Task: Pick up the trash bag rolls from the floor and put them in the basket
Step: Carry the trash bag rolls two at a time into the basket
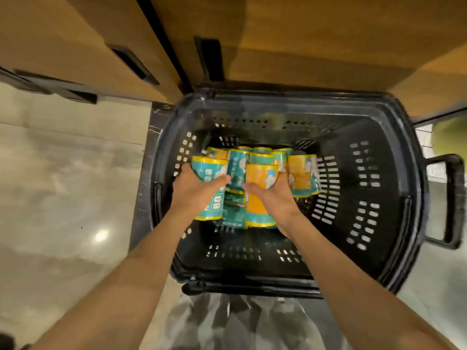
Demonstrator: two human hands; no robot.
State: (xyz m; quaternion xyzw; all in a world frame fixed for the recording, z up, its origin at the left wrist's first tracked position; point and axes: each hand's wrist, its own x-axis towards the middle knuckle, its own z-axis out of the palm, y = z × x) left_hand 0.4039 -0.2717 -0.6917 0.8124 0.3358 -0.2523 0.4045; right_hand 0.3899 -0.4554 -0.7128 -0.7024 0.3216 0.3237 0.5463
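So both hands are seen down inside the black plastic basket (394, 188), which is parked on the pale polished floor (63, 188) right up against a wooden cabinet (303, 34). A teal roll (211, 188) with yellow edges and an "80" printed on it is wrapped by the left hand (194, 190), thumb laid across the front, fingers curled round the far side. An orange-and-teal roll (260, 193) is gripped the same way by the right hand (275, 195). The two held rolls are kept side by side, close together, with another teal roll (233, 210) glimpsed in the gap between and below them.

A bunch of the same trash bag rolls (267, 157) is already piled in the middle of the basket, just behind the hands, and one more orange roll (302, 175) is leaned by the right wall. A black handle (452, 198) is seen sticking out on the basket's right side. Whether the held rolls are resting on the pile or are lifted off it can't really be told, it's a bit blurry.
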